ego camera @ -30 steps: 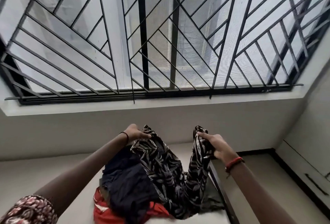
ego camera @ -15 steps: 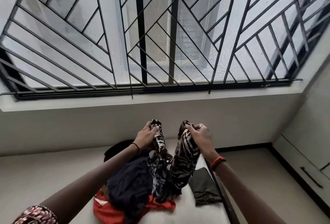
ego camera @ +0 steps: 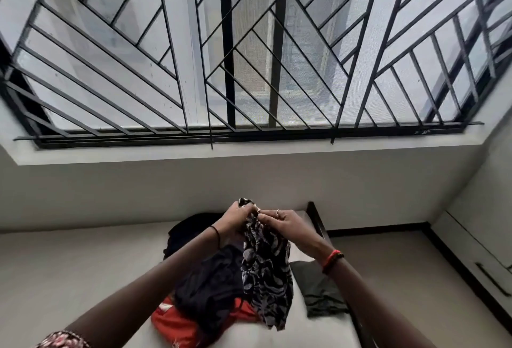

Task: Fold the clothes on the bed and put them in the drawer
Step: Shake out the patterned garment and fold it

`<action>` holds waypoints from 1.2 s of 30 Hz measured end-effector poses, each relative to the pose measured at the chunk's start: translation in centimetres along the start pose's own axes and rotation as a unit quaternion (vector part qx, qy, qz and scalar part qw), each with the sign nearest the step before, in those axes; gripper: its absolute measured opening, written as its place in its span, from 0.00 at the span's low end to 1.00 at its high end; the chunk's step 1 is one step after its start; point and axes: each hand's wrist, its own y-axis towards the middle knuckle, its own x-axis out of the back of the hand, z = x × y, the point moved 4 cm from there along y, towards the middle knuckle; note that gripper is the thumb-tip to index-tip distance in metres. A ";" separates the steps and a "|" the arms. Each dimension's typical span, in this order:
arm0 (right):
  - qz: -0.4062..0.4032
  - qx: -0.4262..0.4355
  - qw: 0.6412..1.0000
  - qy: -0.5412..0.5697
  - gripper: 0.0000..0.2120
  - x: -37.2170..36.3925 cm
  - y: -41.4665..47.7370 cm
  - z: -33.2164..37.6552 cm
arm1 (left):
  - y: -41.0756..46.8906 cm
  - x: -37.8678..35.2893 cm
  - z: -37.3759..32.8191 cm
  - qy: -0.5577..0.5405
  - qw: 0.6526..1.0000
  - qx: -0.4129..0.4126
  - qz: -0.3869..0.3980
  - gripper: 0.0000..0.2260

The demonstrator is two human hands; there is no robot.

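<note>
On bed [ego camera: 83, 278], pile [ego camera: 205, 292] beneath held garment [ego camera: 266, 273]; folded garment [ego camera: 318, 289] seemingly apart, right.

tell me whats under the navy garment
An orange-red garment shows beneath the navy garment, at its near edge. More is hidden by it and the patterned garment the left hand and right hand hold.
</note>
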 end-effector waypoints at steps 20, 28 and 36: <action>-0.073 -0.029 0.977 0.196 0.09 2.5 -0.1 -0.6 | -1.2 -0.6 0.4 -0.027 0.999 0.014 0.025 0.06; 0.021 0.019 0.985 -0.170 0.18 -0.1 -0.9 1.0 | -2.1 -1.5 1.0 -0.103 0.993 0.053 0.014 0.08; -0.101 0.071 0.918 -0.376 0.28 -0.5 -2.5 -0.9 | -3.7 -1.9 1.7 -0.208 0.973 0.082 0.064 0.11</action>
